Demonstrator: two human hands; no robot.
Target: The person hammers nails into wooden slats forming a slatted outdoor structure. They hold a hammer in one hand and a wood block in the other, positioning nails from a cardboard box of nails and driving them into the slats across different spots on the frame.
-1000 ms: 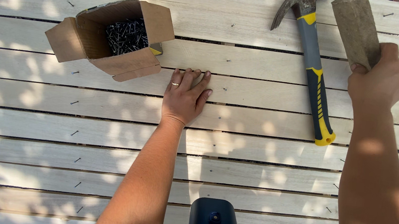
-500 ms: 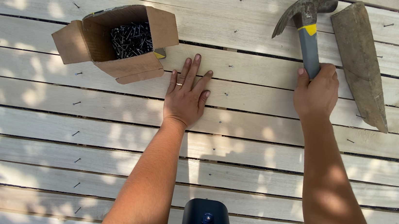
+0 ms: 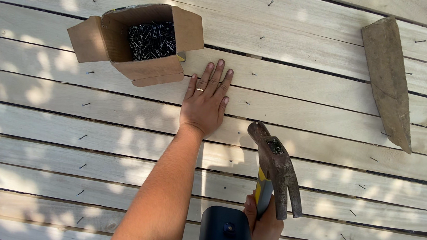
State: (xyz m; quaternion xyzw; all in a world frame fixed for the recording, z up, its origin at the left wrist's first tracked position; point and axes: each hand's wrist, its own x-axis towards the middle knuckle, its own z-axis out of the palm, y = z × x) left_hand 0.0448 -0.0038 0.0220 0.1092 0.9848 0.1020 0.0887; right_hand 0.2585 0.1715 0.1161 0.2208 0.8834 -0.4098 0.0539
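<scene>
Our right hand [image 3: 264,229] has lifted the hammer [image 3: 275,168] from beside the wedge [image 3: 388,79], gripping its handle; our left hand [image 3: 205,103] stays flat, fingers spread, beside the nail box [image 3: 137,42].

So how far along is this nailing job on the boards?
Many boards already carry nails, seen as small dark marks in rows. In hand: the right hand holds the hammer raised, while the left hand lies flat on a board beside the open cardboard box of nails. The box looks well filled and the wooden wedge lies aside; how many nails remain cannot be told.
</scene>
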